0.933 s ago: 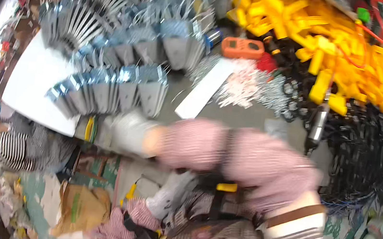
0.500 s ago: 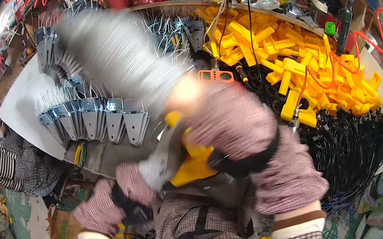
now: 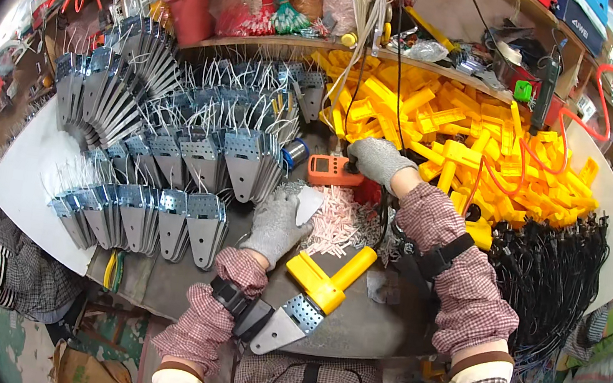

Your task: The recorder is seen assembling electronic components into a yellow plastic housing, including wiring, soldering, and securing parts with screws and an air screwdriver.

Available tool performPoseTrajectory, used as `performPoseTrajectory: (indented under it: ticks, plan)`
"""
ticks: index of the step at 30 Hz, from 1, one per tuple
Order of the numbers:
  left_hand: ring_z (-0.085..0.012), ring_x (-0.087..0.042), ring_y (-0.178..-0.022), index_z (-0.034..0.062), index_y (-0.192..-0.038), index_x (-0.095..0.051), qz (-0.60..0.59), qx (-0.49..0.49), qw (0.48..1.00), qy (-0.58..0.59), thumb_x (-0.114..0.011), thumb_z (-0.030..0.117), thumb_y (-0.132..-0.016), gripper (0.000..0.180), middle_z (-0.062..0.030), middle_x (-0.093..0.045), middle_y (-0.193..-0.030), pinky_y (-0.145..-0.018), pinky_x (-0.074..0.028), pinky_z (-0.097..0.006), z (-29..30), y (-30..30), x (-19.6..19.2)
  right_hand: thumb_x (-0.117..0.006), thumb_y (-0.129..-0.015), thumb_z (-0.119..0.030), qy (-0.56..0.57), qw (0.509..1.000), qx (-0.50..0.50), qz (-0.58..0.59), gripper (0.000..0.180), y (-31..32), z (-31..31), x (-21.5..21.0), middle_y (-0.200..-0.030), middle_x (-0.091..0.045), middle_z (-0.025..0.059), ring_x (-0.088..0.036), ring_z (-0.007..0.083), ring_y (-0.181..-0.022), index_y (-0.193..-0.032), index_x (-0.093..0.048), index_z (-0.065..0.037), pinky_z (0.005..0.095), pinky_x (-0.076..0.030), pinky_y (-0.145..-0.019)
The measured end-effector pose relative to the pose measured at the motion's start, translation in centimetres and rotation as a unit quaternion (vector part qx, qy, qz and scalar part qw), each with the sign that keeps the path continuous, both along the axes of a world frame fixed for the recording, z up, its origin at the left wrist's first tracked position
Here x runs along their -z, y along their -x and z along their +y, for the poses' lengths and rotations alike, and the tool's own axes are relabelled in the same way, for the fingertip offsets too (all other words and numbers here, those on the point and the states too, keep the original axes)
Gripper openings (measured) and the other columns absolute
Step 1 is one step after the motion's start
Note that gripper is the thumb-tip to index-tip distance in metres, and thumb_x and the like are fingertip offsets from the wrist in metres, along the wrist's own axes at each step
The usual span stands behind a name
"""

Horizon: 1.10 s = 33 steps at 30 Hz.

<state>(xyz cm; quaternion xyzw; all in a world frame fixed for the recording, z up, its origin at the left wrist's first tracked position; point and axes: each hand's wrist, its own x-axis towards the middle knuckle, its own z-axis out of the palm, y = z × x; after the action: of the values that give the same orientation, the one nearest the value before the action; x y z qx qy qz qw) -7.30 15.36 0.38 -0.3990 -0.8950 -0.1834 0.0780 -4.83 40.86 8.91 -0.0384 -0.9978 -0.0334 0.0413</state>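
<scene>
Yellow angled plastic housing [image 3: 329,278] abuts perforated metal bracket [image 3: 290,326]. Beyond housing, knit-gloved left hand [image 3: 276,225] meets flat white piece [image 3: 308,206]; right hand [image 3: 380,161] adjoins orange box [image 3: 331,170]. Neither grip is discernible.

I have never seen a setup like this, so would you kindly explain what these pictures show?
There is no robot: these are a person's own hands in grey gloves, all seen from one wide fisheye camera worn on the head, which bends straight edges. The left hand is at a flat white piece; whether it is gripped is unclear. The right hand is beside an orange box-shaped device; its grasp is hidden. Nearer the body are a yellow plastic housing and a perforated metal bracket. On the table, rows of metal brackets lie left; yellow plastic parts and black cables lie right.
</scene>
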Motion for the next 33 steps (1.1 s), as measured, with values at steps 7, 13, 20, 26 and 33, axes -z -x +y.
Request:
performPoseTrajectory:
  ticks: [7,13,20,26,33]
  plan:
    - [-0.0241,-0.068,-0.075,0.0046,-0.096,-0.064,0.005,-0.006,0.972,-0.234,-0.066,0.011,-0.089,0.010,-0.0132,-0.068,-0.083,-0.075,-0.056,-0.037,-1.1,0.7,-0.4,-0.064,-0.086,-0.011,-0.019,0.999,0.003,-0.042,0.023,3.9,-0.7,0.5,-0.106,-0.073,0.0213,-0.071,0.0381,-0.103,-0.104,-0.075,-0.003,0.0468,-0.057,-0.086]
    - [-0.0100,-0.056,-0.077,0.0035,-0.101,-0.058,-0.266,0.006,0.867,-0.421,-0.064,0.004,-0.095,0.009,-0.0013,-0.060,-0.090,-0.073,-0.049,-0.027,-5.5,0.3,-2.7,-0.063,-0.094,-0.031,0.083,0.945,-0.135,0.285,0.027,1.1,-5.9,3.0,-0.112,-0.068,0.0153,-0.063,0.0336,-0.107,-0.109,-0.066,-0.008,0.0463,-0.046,-0.094]
    - [-0.0070,-0.064,-0.086,0.0037,-0.118,-0.062,-0.460,0.066,0.794,-0.391,-0.068,0.013,-0.097,0.024,-0.0037,-0.069,-0.100,-0.075,-0.053,-0.024,-8.1,-1.0,-4.5,-0.069,-0.092,-0.008,0.642,0.753,-0.065,0.131,0.038,-6.5,-14.4,3.1,-0.098,-0.056,0.0039,-0.058,0.0099,-0.091,-0.119,-0.043,-0.006,0.0256,-0.051,-0.076]
    - [-0.0085,-0.068,-0.081,0.0002,-0.118,-0.067,-0.469,0.020,0.811,-0.350,-0.069,0.016,-0.097,0.026,-0.0062,-0.073,-0.097,-0.069,-0.056,-0.024,-7.1,-0.7,-4.2,-0.075,-0.086,-0.019,0.202,0.905,-0.114,0.357,0.027,-6.9,-15.3,2.8,-0.116,-0.060,0.0089,-0.056,0.0304,-0.115,-0.110,-0.066,-0.011,0.0464,-0.042,-0.100]
    - [-0.0149,-0.068,-0.084,-0.0018,-0.111,-0.067,-0.163,0.049,0.949,-0.265,-0.068,0.009,-0.093,0.021,-0.0100,-0.072,-0.094,-0.075,-0.054,-0.030,-5.5,-0.8,-4.0,-0.075,-0.080,-0.021,0.144,0.917,-0.114,0.354,0.023,-6.5,-15.2,3.5,-0.117,-0.060,0.0062,-0.052,0.0297,-0.121,-0.100,-0.068,-0.013,0.0497,-0.035,-0.106]
